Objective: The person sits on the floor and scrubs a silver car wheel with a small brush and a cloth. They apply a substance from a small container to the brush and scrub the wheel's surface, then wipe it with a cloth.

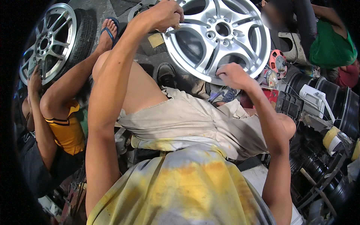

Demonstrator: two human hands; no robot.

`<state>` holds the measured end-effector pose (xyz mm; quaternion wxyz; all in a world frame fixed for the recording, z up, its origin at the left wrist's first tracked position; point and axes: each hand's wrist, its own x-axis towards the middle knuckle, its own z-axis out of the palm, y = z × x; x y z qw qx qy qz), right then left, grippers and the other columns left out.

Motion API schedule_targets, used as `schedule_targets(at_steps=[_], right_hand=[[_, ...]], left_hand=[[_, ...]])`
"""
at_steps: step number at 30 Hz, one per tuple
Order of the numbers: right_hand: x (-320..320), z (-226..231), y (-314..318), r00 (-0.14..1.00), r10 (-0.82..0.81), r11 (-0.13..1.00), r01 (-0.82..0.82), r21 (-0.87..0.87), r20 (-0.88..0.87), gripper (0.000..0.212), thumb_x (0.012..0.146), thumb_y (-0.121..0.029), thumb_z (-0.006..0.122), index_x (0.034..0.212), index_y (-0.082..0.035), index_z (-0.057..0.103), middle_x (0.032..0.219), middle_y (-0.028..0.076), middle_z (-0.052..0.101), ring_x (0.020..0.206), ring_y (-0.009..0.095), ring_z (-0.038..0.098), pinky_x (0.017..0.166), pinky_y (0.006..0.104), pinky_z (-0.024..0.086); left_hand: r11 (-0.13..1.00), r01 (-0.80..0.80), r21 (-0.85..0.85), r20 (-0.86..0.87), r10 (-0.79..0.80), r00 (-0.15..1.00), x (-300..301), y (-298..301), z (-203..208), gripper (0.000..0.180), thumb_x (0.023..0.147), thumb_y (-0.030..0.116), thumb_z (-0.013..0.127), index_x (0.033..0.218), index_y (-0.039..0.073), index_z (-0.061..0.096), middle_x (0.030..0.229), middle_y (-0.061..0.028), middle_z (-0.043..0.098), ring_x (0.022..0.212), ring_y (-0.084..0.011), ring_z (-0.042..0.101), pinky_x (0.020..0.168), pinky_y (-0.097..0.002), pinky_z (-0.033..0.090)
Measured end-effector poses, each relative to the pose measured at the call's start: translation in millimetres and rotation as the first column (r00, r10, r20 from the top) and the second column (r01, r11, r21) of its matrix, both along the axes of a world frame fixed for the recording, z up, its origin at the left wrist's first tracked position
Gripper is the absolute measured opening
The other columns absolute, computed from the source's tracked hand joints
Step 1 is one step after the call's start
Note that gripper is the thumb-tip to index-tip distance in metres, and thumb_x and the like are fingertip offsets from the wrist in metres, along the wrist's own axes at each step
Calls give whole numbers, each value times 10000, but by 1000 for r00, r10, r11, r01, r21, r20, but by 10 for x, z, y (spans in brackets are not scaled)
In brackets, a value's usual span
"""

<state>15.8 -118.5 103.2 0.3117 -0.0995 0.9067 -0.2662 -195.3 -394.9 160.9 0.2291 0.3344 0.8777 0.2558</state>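
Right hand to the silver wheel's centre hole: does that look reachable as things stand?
Probably yes: the right hand is by the near rim of the silver wheel, no object blocks the face up to the centre hole, and the left hand is off at the left edge.

Grey shirt [195, 187] blotched with yellow and orange; pale beige shorts [183, 120], wrinkled, slightly frayed.
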Motion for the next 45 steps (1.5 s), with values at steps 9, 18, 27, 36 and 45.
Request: schedule_targets(at_steps=[9, 18, 27, 36, 45], right_hand=[[-129, -232, 1148, 583, -519, 753, 658, -12, -626, 299, 981, -179, 543, 1119, 21, 717, 1001, 246, 732, 929, 390, 712, 844, 440, 537], [-193, -309, 1085, 705, -332, 873, 481, 79, -627, 303, 944, -165, 594, 1167, 13, 697, 1140, 215, 696, 1072, 416, 657, 925, 468, 504], [-204, 7, 8, 815, 23, 978, 103, 183, -579, 262, 874, -120, 687, 1127, -68, 732, 1022, 162, 638, 998, 347, 649, 914, 409, 524], [-243, 36, -71, 711, 480, 846, -221, 486, -513, 268, 931, -174, 643, 1164, -62, 710, 1210, 171, 583, 1132, 324, 595, 1008, 411, 482], [-140, -431, -182, 789, 466, 881, -373, 289, -401, 271, 914, -257, 630, 860, -13, 735, 1080, 206, 614, 1006, 327, 641, 808, 460, 530]], left_hand=[[966, -114, -231, -264, 51, 963, -342, -578, -1250, 386, 985, 332, 570, 924, -7, 745, 814, -221, 716, 645, -366, 660, 606, -454, 520], [884, -349, -310, 184, 416, 890, 309, -287, -1091, 631, 845, 538, 729, 940, -85, 760, 977, -265, 750, 879, -341, 743, 783, -430, 565], [936, 329, -122, 406, -256, 877, 768, 121, -484, 343, 841, 251, 701, 1131, 72, 739, 1028, -185, 754, 953, -342, 717, 858, -426, 559], [702, 628, -335, 329, -538, 776, 1477, 778, -435, 396, 757, 195, 697, 1081, -27, 749, 1041, -234, 747, 1021, -375, 726, 856, -462, 573], [804, 530, -271, 425, -394, 815, 870, 693, -428, 352, 757, 250, 669, 972, -11, 763, 879, -140, 765, 731, -299, 723, 702, -438, 575]])
